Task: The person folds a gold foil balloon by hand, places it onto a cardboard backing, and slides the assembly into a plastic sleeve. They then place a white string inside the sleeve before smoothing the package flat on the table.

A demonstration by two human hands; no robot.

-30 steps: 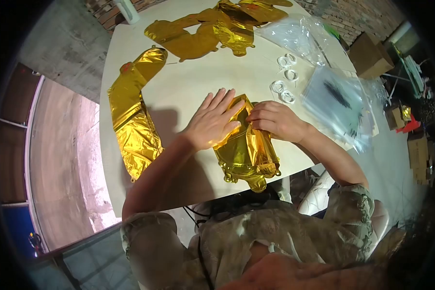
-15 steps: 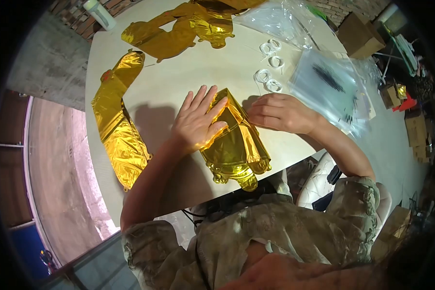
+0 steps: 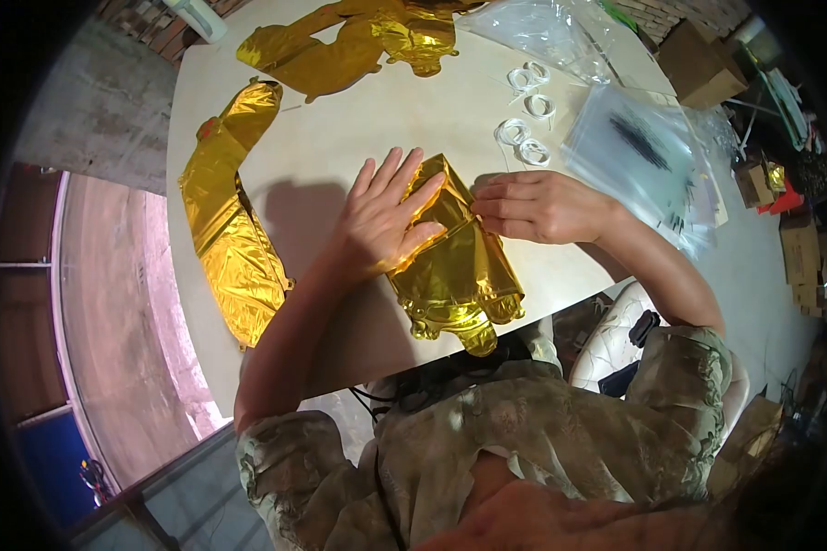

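A gold foil balloon (image 3: 459, 262), flat and folded into a packet, lies near the table's front edge with rounded tabs sticking out at its near end. My left hand (image 3: 377, 216) rests flat on its left side, fingers spread. At the right edge, my right hand (image 3: 542, 207) has its fingers bent and close together on the foil; the thumb is hidden. To the left lies another gold foil balloon (image 3: 234, 220), long and folded lengthwise. Farther back, more flat gold foil balloons (image 3: 331, 64) overlap each other.
Several coils of white string (image 3: 535, 151) lie beyond my right hand. A stack of clear plastic bags (image 3: 616, 156) sits at the right, with more clear plastic (image 3: 542, 37) behind it. A white bottle (image 3: 200, 20) stands at the far left corner. Cardboard boxes (image 3: 703, 69) are off to the right.
My right hand has come slightly over the balloon's right edge, and the fold there lies flatter. My left hand stays pressed on the foil. The whole view has shifted a little.
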